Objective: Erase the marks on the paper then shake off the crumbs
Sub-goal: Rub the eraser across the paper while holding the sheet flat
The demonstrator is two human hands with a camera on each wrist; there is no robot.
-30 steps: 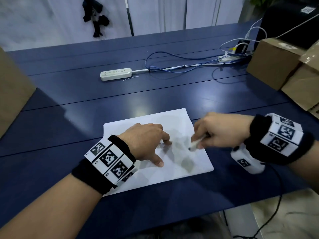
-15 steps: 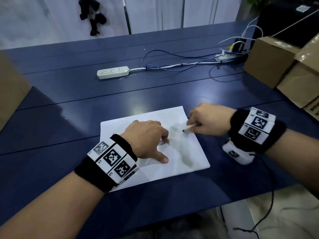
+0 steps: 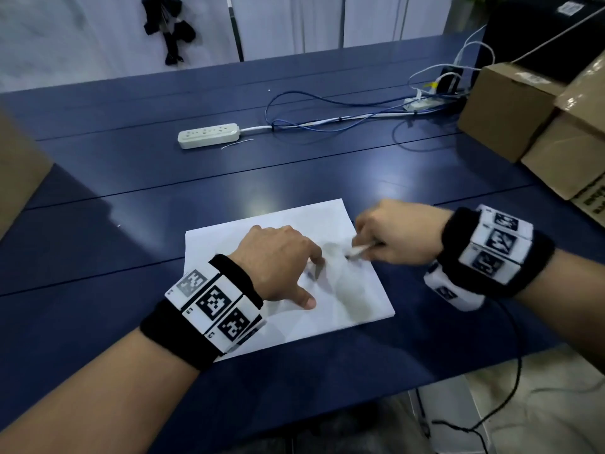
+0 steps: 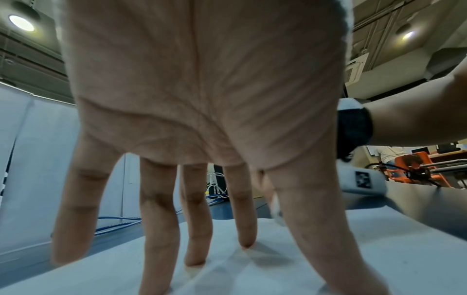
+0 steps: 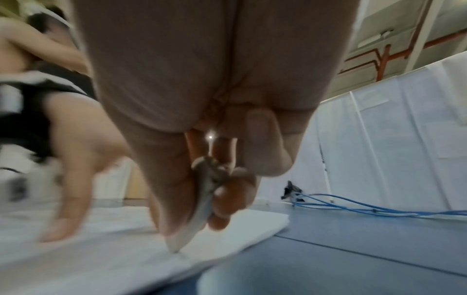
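Observation:
A white sheet of paper (image 3: 226, 244) lies flat on the blue table (image 3: 98, 257). My left hand (image 3: 278, 260) presses on its middle with spread, straight fingers (image 4: 194, 219) whose tips touch the sheet (image 4: 379, 249). My right hand (image 3: 389, 235) pinches a thin white eraser (image 3: 359, 250) between thumb and fingers, its tip down on the paper near the right edge. In the right wrist view the eraser (image 5: 199, 215) shows as a worn white stick touching the paper (image 5: 101, 249). I cannot make out marks or crumbs on the sheet.
A white power strip (image 3: 208, 135) and blue cables (image 3: 327, 121) lie at the back of the table. Cardboard boxes (image 3: 530, 126) stand at the right, another box (image 3: 16, 172) at the far left. The table's front edge runs just below the paper.
My right hand has slid the eraser back and forth across the paper's right side, now back toward the middle. The left hand has stayed pressed on the sheet.

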